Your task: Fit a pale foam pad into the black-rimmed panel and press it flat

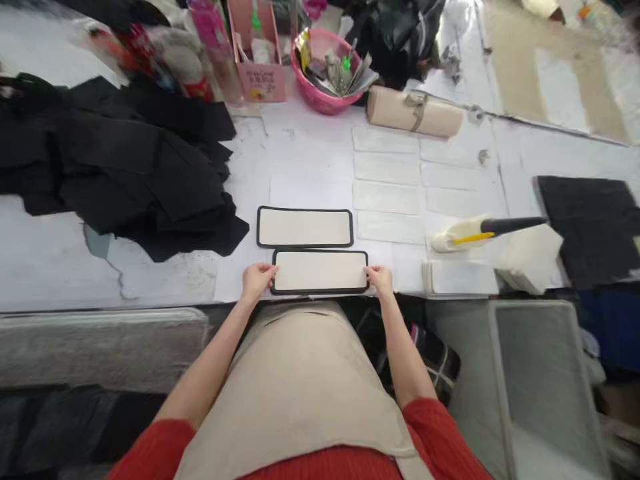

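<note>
White paper covers the table (300, 160), a cluttered workbench seen from above. At its near edge lies a cream rectangular panel (320, 271) with a dark bound border, and both hands pinch its short ends: the left hand (257, 280) closed on the left end, the right hand (381, 279) closed on the right end. A second, matching panel (305, 227) lies just beyond it, nearly touching. Judging by its flat, even lie, the held panel looks light and fairly stiff yet thin enough to flex, so the end grips suit it. Black fabric pieces (130, 173) are heaped at the left; pale blank pieces (387, 197) are laid in rows at the right, near a brush with a black handle (480, 230). Far off stand a pink bowl (325, 97) of tools, a beige roll (415, 112) and a pink box (263, 80) whose printed label is too blurred to read.
</note>
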A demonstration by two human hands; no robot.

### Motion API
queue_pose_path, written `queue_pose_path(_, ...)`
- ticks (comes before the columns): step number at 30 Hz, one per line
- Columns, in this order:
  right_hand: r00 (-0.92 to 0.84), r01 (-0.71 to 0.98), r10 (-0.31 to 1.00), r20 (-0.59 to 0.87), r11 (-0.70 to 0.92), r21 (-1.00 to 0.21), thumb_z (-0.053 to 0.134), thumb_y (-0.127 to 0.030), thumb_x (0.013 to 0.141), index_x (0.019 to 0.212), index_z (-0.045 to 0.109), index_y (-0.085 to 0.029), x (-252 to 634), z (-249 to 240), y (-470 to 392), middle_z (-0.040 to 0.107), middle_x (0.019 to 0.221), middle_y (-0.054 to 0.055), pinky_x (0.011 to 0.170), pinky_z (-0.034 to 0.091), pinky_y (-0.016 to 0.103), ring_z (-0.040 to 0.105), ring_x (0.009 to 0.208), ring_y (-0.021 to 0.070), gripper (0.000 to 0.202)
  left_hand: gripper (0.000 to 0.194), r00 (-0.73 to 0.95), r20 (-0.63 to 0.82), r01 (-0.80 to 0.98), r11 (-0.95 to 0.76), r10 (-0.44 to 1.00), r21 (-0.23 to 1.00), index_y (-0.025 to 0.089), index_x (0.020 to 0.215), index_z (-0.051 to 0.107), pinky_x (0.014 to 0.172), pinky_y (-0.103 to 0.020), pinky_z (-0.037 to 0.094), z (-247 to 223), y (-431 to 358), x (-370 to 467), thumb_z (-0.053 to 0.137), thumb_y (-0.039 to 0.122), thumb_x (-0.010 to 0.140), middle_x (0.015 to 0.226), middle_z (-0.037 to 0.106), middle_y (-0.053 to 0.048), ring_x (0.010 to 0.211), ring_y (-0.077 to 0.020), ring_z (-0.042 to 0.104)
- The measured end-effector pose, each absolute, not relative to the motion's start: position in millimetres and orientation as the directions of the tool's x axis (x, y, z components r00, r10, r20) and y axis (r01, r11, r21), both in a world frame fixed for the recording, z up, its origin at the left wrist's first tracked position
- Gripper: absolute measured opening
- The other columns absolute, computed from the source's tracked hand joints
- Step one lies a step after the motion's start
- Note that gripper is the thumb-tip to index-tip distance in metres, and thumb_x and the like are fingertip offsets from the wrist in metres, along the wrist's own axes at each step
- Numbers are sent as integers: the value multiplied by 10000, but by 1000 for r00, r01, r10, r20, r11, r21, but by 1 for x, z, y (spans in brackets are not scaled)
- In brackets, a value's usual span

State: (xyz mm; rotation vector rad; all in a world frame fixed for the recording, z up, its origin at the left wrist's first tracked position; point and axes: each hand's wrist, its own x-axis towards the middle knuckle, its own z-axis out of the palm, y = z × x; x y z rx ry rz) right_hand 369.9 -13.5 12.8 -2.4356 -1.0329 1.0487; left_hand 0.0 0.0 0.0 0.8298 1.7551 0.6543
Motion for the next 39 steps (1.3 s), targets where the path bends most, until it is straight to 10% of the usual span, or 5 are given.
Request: queue_pose_path(39, 535, 425, 658, -530, -752, -504, 652, -307, 722, 770, 701, -135, 372, 11, -13, 645, 510, 0, 512, 502, 202, 666, 541, 157, 185, 321, -261, -505, 318, 567, 823, 759, 158, 716, 650, 403, -226, 366, 3, -4, 6, 670, 472, 652, 562, 629, -10, 385, -110, 505)
